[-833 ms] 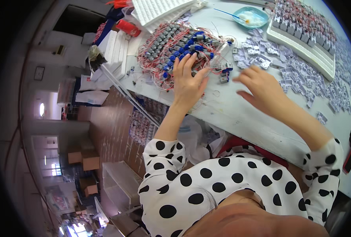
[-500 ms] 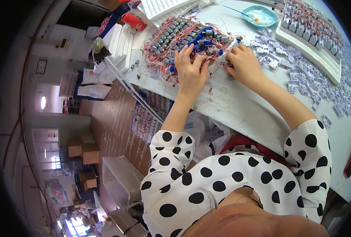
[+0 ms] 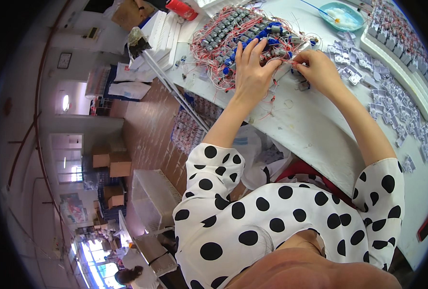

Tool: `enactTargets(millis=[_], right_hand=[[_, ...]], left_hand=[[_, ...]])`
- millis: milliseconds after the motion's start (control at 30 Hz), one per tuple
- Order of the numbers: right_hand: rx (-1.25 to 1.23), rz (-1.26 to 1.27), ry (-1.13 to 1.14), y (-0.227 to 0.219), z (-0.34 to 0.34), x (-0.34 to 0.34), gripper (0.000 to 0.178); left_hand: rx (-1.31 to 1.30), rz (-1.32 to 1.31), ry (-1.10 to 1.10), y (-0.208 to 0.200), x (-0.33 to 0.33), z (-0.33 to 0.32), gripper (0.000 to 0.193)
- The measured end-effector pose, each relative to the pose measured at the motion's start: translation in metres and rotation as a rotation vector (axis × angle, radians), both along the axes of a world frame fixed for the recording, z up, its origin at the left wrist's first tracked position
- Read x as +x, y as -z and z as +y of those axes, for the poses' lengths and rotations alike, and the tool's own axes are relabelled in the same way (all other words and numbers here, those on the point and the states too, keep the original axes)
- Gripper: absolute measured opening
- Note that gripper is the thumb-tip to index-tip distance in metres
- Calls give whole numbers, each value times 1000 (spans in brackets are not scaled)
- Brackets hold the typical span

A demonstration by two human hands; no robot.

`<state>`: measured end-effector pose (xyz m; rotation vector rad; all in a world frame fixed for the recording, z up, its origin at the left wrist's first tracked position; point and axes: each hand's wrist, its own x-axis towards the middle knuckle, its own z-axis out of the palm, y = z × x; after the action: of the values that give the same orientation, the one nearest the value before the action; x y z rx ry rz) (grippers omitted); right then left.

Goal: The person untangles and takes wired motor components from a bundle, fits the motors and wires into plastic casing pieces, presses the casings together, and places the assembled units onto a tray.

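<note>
A dense pile of small motors with red and white wires (image 3: pixel 223 36) lies on the table in front of me, some with blue parts. My left hand (image 3: pixel 255 77) rests at the pile's near right side, several fingers spread over the motors. Its thumb side pinches thin wires. Close by on the right, my right hand (image 3: pixel 320 70) has thumb and forefinger closed on a thin red wire (image 3: pixel 291 61) between the two hands. Beneath its fingers sits a small grey motor (image 3: pixel 303 85). The exact wire ends are too small to make out.
Pale plastic housings (image 3: pixel 392 103) lie scattered at the right. Behind them stands a white foam tray (image 3: pixel 397 72) of wired units. A teal dish (image 3: pixel 341 18) with white paste holds a blue stick. A red can (image 3: pixel 181 8) is at far left, near a metal rail (image 3: pixel 175 91).
The view has shifted, so the table contents sit further right and higher. My hands have drawn closer together around the wire, and a grey motor now shows below my right fingers.
</note>
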<state>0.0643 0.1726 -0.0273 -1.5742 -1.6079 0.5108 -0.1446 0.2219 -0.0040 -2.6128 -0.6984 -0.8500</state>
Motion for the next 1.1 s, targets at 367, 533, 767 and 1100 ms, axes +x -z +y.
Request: enactTargets(millis=[367,533,767,1100], right_hand=[[-38,187,-103,5,12,-3,24],[-13,294,-111,12,19,-5,26],[72,109,-86,15,23,1,21],[242,-16,33,6,28,-5,15]], left_hand=[[-25,55,67,0,-4,-15,26],[-14,37,-15,2,-3,-9,22],[38,107,-98,4,2,-2,24],[-5,82,49,-5,-1,23,23]])
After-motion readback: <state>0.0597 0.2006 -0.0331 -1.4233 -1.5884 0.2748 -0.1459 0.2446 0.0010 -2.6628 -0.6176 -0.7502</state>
